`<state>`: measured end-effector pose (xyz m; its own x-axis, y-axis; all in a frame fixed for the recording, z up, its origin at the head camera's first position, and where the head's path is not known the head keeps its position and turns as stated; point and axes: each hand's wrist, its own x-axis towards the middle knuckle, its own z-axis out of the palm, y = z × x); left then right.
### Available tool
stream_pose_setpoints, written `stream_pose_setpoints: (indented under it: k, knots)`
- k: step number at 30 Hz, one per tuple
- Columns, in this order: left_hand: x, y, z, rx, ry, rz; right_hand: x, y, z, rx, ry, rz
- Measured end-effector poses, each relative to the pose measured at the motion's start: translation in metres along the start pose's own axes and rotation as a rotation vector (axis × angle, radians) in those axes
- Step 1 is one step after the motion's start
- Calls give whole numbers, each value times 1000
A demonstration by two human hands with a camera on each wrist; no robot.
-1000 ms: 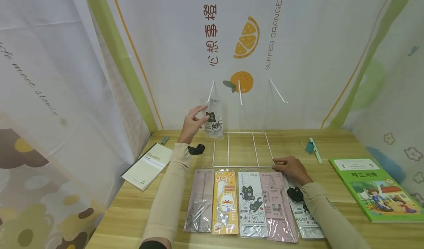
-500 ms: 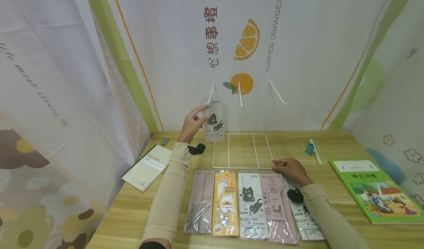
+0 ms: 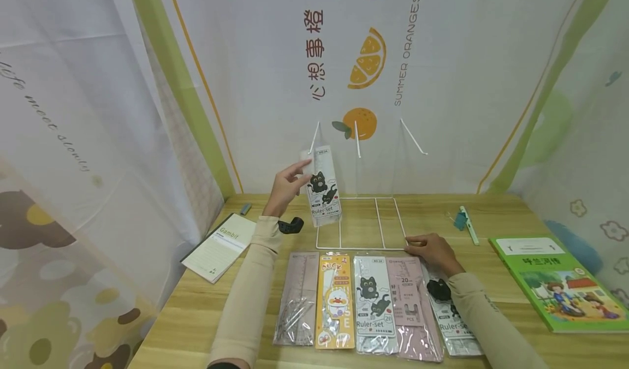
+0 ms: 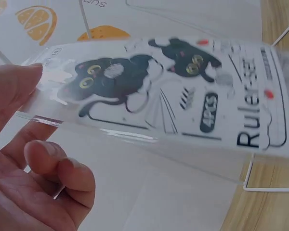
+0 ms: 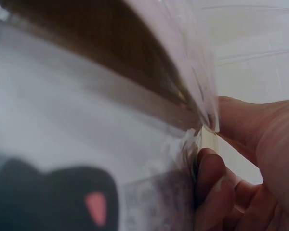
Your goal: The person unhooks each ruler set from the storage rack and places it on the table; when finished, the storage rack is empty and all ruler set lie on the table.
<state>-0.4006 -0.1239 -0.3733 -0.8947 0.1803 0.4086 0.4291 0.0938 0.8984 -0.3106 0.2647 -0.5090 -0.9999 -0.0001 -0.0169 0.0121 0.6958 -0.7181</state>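
Note:
My left hand [image 3: 286, 186] pinches the upper left edge of a clear-wrapped ruler set [image 3: 323, 183] with black cats on it. The pack's top is at the tip of the left hook [image 3: 315, 137] of a white wire display rack [image 3: 361, 248]; whether the hook passes through it I cannot tell. In the left wrist view the ruler set [image 4: 135, 91] stretches away from the thumb, slightly blurred. With thumb and fingers my right hand [image 3: 434, 251] holds the rack's front right corner. Close by the right hand [image 5: 260, 139], plastic packs fill the right wrist view.
Several packs lie along the front: a pink ruler pack [image 3: 296, 298], an orange duck pack [image 3: 335, 303], cat ruler sets [image 3: 375, 303] and another pink one [image 3: 415, 309]. A notepad [image 3: 221, 246] sits left; a pen [image 3: 469, 226] and green book [image 3: 560, 281] lie right.
The ruler set has swung right and come lower and nearer, tilting so its bottom points right. My left hand has barely moved, and my right hand stays at the rack's corner.

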Motion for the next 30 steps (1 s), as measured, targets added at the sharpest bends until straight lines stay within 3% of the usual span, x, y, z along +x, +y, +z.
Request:
stream_pose_setpoints:
  k: [11, 20, 30]
  knots:
    - [-23, 6, -4, -68, 1, 27, -2, -4, -3, 9, -5, 8]
    - [-40, 16, -3, -45, -28, 98, 0, -3, -6, -75, 0, -19]
    - [-52, 34, -10, -41, -22, 136, 0, -2, -4, -74, -2, -6]
